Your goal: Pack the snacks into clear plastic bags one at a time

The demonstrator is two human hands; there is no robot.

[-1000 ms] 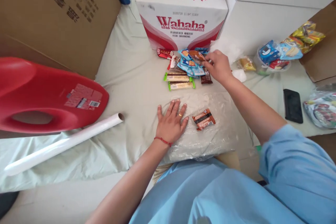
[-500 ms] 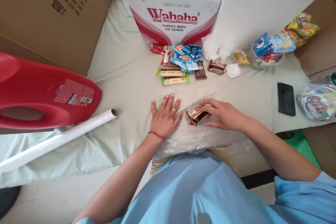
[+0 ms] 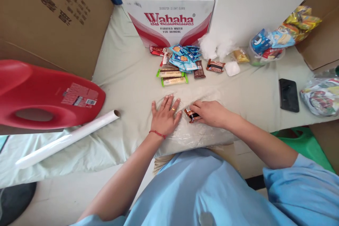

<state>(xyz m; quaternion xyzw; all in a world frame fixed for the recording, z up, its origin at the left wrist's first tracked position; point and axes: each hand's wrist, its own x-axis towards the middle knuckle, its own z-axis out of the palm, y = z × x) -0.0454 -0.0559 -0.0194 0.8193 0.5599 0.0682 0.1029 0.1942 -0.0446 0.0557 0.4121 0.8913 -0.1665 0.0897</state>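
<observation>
- One table edge [image 3: 124, 153] crosses lower-centre; I see room above the hands.
- Left hand [image 3: 164, 118]: fingers spread, holding nothing.
- Right hand [image 3: 210, 113]: curled on brown packet [image 3: 189, 113], mid-frame, long axis crosswise, end leftward.

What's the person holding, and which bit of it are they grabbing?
The right hand holds a small, rectangular brown-and-black plastic-wrapped snack packet by its right end. The left hand lies flat with fingers spread, holding nothing.
</observation>
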